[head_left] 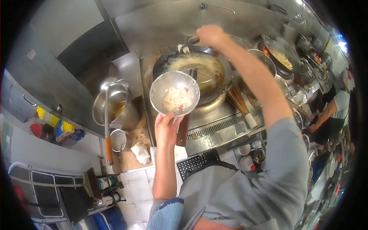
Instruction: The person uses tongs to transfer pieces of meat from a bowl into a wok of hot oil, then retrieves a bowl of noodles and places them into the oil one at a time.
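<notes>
My left hand (166,126) grips the lower rim of a metal bowl (155,94), which is tilted toward me. Inside it lie wet, pale food pieces (178,99) with reddish bits. Beyond the bowl, a large wok (161,63) of foamy, yellowish oil (212,74) sits on the stove. My right hand (211,35) is raised over the wok's far side, fingers curled in; what they hold is hidden. Pale pieces (183,48) appear at the wok's far rim, left of that hand. A wire-framed tool (203,76) rests in the oil; a wooden handle (183,132) shows below the bowl.
Left of the stove stands a metal pot (115,103) with a wooden-handled ladle (107,130) across it. A bamboo brush (239,101) lies right of the wok. Another wok (281,59) steams over flame at the back right. A co-worker (331,111) stands at the far right.
</notes>
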Available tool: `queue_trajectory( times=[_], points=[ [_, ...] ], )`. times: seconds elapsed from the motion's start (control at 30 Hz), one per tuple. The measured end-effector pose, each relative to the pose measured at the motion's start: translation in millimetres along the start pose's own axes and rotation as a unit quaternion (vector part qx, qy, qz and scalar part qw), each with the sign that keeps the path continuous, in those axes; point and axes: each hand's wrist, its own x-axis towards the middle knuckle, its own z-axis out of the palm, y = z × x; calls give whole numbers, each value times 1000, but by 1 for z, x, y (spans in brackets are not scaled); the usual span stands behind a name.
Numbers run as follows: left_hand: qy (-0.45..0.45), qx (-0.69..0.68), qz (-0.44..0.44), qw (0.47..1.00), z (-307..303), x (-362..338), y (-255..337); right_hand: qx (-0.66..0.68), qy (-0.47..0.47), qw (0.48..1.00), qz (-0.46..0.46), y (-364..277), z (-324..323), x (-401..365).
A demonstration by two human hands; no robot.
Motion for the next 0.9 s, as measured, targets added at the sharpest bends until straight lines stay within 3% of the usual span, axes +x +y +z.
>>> queue_trajectory(
  times=[0.07,0.17,0.33,0.4,0.47,0.53,0.6,0.67,0.7,0.73,0.8,0.9],
  points=[
    [19,25,6,999,-4,-10,4,-2,26,1000,-16,-12,61,28],
    [19,35,19,999,-12,-21,11,50,20,998,24,-20,97,49],
    [33,41,30,998,-27,-30,19,73,51,994,65,4,45,38],
    [28,34,39,998,-25,-33,23,146,265,953,-1,22,23,-3],
    [29,42,44,998,-18,-34,26,210,84,971,-80,33,-37,-45],
    [9,58,39,998,-12,-32,25,278,64,947,-150,29,-59,-98],
    [-26,54,36,998,-2,-32,21,187,28,955,-229,11,-67,-139],
    [-56,47,25,997,11,-33,14,158,19,961,-225,-18,-57,-170],
    [-63,39,20,997,18,-34,9,117,82,954,-264,-20,-31,-173],
    [-70,36,15,997,22,-32,3,68,2,972,-226,-32,-34,-175],
    [-78,33,7,996,25,-29,-11,34,-65,982,-177,-29,-38,-169],
    [-48,42,9,998,28,-23,-22,57,31,989,-132,4,-56,-167]
  ],
)
